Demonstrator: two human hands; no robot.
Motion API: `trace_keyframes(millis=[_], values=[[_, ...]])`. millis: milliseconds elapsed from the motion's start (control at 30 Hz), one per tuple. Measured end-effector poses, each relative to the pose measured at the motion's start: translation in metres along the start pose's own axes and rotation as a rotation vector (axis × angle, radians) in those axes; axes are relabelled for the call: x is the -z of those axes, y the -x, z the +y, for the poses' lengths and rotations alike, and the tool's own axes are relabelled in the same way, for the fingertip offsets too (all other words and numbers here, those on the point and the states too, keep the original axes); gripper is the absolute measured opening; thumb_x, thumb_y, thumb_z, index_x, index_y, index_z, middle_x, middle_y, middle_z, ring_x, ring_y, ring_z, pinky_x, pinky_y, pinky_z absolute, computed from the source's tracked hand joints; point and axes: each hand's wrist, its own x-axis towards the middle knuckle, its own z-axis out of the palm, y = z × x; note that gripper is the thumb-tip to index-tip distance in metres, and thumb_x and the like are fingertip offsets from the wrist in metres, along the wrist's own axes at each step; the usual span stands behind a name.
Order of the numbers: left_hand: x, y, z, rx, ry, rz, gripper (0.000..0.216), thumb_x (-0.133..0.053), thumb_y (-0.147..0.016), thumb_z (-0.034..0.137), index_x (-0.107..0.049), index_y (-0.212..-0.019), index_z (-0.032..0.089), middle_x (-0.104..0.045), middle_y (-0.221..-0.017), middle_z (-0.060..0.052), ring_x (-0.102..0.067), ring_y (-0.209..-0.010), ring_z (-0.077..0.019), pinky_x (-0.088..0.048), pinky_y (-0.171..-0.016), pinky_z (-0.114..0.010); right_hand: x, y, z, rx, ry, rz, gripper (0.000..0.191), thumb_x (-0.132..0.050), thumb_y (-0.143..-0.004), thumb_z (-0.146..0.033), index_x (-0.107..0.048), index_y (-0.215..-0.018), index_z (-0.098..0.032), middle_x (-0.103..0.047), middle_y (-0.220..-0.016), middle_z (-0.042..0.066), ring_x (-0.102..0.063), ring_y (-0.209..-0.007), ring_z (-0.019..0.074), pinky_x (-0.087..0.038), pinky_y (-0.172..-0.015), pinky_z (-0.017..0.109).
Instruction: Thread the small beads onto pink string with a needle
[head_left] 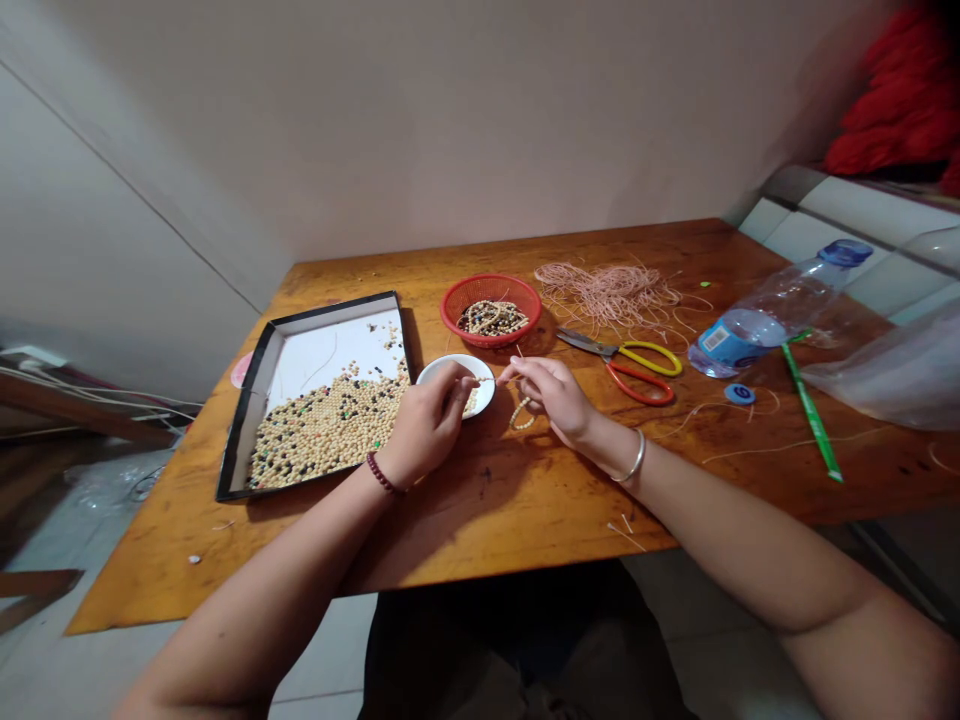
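Observation:
My left hand (431, 415) is closed in a pinch over the right part of a small white bowl (487, 396), which holds pale beads. A tiny pale bit, seemingly a bead, shows at its fingertips. Facing it, my right hand (559, 400) pinches a thin pale string, and the two sets of fingertips are a short gap apart. From the right fingers hangs a looped beaded string (523, 415) of cream beads, just above the table. Left of the bowl lies a black-edged tray (322, 345) with many cream, black and a few green beads.
Behind the bowl stands a red basket (491, 283) with beaded strands. Scissors (626, 362) with yellow and red handles lie near a pile of pink string (607, 292). To the right are a tilted plastic bottle (772, 315), a blue cap (740, 394) and a green strip (814, 415).

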Motion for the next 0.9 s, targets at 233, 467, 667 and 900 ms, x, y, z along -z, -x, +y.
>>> trace_keyframes(millis=[233, 467, 667, 900], values=[[0.0001, -0.0005, -0.0004, 0.015, 0.035, -0.002, 0.024, -0.04, -0.097, 0.032, -0.056, -0.088, 0.017, -0.061, -0.072, -0.001, -0.052, -0.06, -0.0109, -0.038, -0.059, -0.023, 0.0021, -0.0008, 0.0019, 0.017, 0.004, -0.021, 0.036, -0.054, -0.083, -0.05, -0.063, -0.078, -0.015, -0.02, -0.045, -0.01, -0.012, -0.04, 0.0058, -0.01, -0.041, 0.023], [0.0014, -0.0002, -0.0007, 0.001, -0.061, 0.008, 0.022, -0.046, -0.094, 0.037, -0.057, -0.099, 0.018, -0.051, -0.057, 0.005, -0.041, -0.049, -0.0088, -0.031, -0.052, -0.021, 0.0047, -0.0017, 0.0028, 0.085, 0.072, 0.004, 0.043, -0.047, -0.087, -0.055, -0.062, -0.077, -0.016, -0.022, -0.044, -0.009, -0.016, -0.039, 0.0066, -0.012, -0.041, 0.024], [0.0017, 0.0002, -0.0014, -0.02, -0.059, 0.031, 0.021, -0.05, -0.092, 0.036, -0.062, -0.094, 0.019, -0.051, -0.056, 0.005, -0.043, -0.048, -0.0079, -0.031, -0.05, -0.02, 0.0047, -0.0013, 0.0017, 0.136, 0.135, 0.021, 0.045, -0.052, -0.083, -0.059, -0.061, -0.074, -0.016, -0.024, -0.046, -0.008, -0.018, -0.042, 0.0073, -0.013, -0.042, 0.024], [0.0007, 0.001, -0.0032, -0.096, -0.026, 0.025, 0.022, -0.047, -0.094, 0.029, -0.066, -0.103, 0.023, -0.062, -0.068, 0.001, -0.05, -0.053, -0.0076, -0.037, -0.054, -0.019, 0.003, -0.0013, 0.0026, 0.152, 0.149, 0.038, 0.045, -0.053, -0.081, -0.06, -0.06, -0.071, -0.017, -0.025, -0.046, -0.008, -0.02, -0.042, 0.0075, -0.015, -0.043, 0.024]])
